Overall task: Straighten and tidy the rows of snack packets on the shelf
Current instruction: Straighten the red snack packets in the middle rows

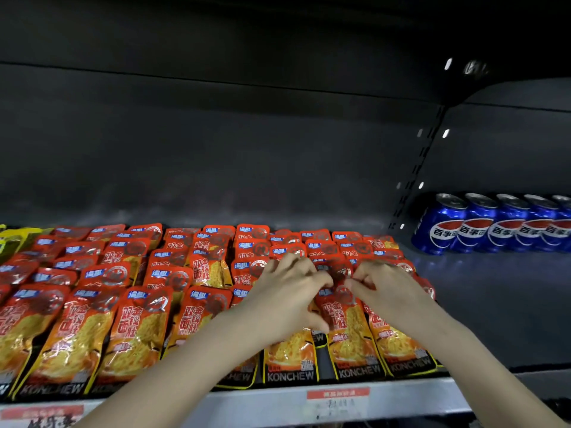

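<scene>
Head view: left hand [285, 293] and right hand [386, 287] pinching one red packet [340, 270] among KONCHEW packets [74, 335], Pepsi cans [441, 230] nearby

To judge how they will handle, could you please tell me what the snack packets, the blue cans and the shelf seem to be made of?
The snack packets: thin plastic film, glossy, judging by crinkles and bright glints. The blue cans: probably aluminium, given silvery rimmed tops and shiny printed walls. The shelf: likely painted metal, dark and matte, with a slotted upright behind.
</scene>
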A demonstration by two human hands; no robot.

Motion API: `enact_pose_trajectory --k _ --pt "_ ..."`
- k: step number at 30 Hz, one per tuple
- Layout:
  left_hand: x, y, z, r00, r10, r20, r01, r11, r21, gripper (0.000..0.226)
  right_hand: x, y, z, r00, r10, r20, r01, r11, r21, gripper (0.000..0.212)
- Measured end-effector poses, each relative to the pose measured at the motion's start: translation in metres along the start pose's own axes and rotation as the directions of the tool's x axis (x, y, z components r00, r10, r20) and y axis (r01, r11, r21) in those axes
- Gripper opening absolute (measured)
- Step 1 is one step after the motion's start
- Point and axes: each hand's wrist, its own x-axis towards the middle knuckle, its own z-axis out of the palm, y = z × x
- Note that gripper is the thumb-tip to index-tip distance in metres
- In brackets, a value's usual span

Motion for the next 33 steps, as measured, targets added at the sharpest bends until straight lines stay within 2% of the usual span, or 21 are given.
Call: enact_pose_trajectory --k 3,10,16,19,22,25,28,30,33 --pt "-0.001 0.006 0.008 0.999 0.026 0.030 -0.027 0.999 0.039 0.072 0.000 0.001 0.004 0.999 0.019 0.028 -0.020 0.999 0.038 0.021" --pt "0.001 0.012 0.014 0.998 0.035 -0.059 -0.032 0.998 0.054 0.059 -0.002 0.001 0.001 0.999 0.045 0.030 -0.048 0.992 0.120 0.025" --pt "0.004 0.017 0.011 0.994 0.038 -0.098 -0.037 0.999 0.010 0.046 -0.003 0.007 0.003 0.997 0.071 0.025 -0.074 0.990 0.118 0.023" --pt "0.000 0.007 0.001 0.991 -0.024 -0.135 0.017 0.999 -0.050 0.041 -0.006 0.006 0.003 0.997 0.061 -0.048 -0.057 0.995 0.076 0.016" --pt "-0.007 -0.016 -0.014 0.977 -0.122 -0.177 0.113 0.992 -0.058 0.033 -0.011 -0.009 -0.005 0.988 -0.017 -0.155 0.028 0.997 0.067 0.010" --pt "-0.015 -0.036 -0.022 0.974 -0.201 -0.100 0.197 0.979 -0.053 0.029 -0.015 -0.034 -0.001 0.988 -0.128 -0.083 0.134 0.988 0.074 0.011" --pt "-0.022 -0.042 -0.015 0.979 -0.205 0.018 0.205 0.979 -0.001 0.037 -0.016 -0.053 0.015 0.984 -0.178 0.011 0.178 0.984 -0.017 0.020" --pt "-0.025 -0.041 -0.006 0.980 -0.195 0.026 0.194 0.981 0.026 0.041 -0.015 -0.058 0.023 0.982 -0.185 0.038 0.187 0.980 -0.062 0.026" --pt "-0.024 -0.040 0.003 0.977 -0.211 -0.034 0.212 0.977 0.017 0.037 -0.012 -0.062 0.026 0.983 -0.183 0.031 0.184 0.981 -0.057 0.027"
